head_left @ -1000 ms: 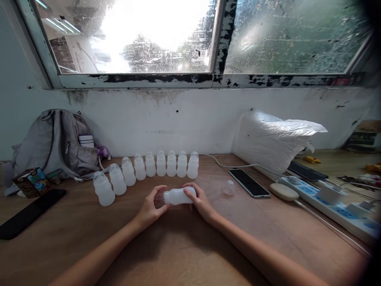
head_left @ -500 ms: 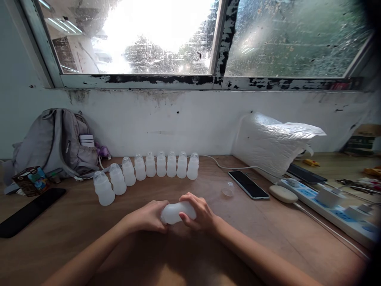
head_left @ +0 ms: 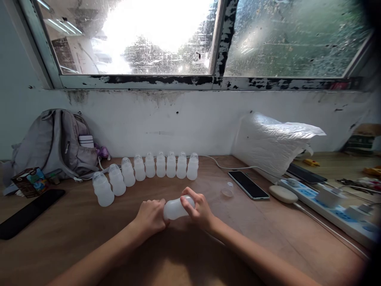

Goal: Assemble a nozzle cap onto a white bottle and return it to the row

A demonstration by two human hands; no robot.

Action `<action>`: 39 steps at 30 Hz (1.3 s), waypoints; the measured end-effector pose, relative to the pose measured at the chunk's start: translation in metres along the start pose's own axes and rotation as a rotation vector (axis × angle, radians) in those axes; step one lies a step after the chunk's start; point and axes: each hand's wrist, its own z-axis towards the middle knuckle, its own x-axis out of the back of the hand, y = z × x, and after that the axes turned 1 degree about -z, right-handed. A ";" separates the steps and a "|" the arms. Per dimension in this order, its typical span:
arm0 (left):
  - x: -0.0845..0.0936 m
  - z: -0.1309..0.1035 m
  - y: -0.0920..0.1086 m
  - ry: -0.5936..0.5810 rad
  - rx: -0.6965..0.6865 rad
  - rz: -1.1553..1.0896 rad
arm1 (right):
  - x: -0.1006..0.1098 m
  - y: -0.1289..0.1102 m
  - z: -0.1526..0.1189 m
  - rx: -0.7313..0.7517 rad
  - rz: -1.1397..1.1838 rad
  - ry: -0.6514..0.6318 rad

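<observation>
A frosted white baby bottle [head_left: 175, 209] lies nearly sideways between my hands, just above the brown table [head_left: 133, 254]. My right hand [head_left: 198, 208] grips its right end, thumb across the near side. Around its left end, my left hand [head_left: 152, 214] is closed and hides that end. Behind them several similar bottles stand upright in a curved row, from the near-left bottle [head_left: 103, 190] to the bottle at the right end [head_left: 192, 167]; each has a clear cap. A small clear cap [head_left: 228, 190] rests on the table to the right of my hands.
A phone [head_left: 249, 185], a round cream pad [head_left: 283, 194] and a power strip [head_left: 330, 210] lie to the right. A silvery padded bag [head_left: 270, 143] leans on the wall. At left are a grey backpack [head_left: 59, 143], a small carton [head_left: 31, 182] and a black phone [head_left: 31, 212].
The bottle has risen slightly and tilted, its right end higher. My left hand has turned over its end, knuckles now up, and the right hand's fingers have shifted on it.
</observation>
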 end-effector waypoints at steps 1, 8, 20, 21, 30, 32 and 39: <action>0.000 0.000 0.001 0.009 0.007 0.010 | -0.002 0.001 0.001 -0.061 0.049 0.001; -0.002 0.003 0.002 0.037 0.006 0.037 | -0.015 0.013 0.009 -0.359 0.254 0.011; -0.005 0.013 -0.013 0.339 -0.045 -0.367 | -0.004 0.012 0.018 -0.880 0.803 -0.295; -0.006 0.014 -0.015 0.374 -0.049 -0.443 | -0.005 0.013 0.018 -0.901 0.858 -0.298; -0.027 0.027 -0.021 0.223 0.186 -1.362 | -0.011 0.024 0.018 -0.885 1.024 -0.150; -0.028 0.027 -0.020 0.199 0.189 -1.475 | -0.014 0.028 0.017 -0.844 1.047 -0.131; -0.022 0.023 -0.019 0.270 0.223 -1.568 | -0.014 0.008 0.008 -0.645 0.830 -0.321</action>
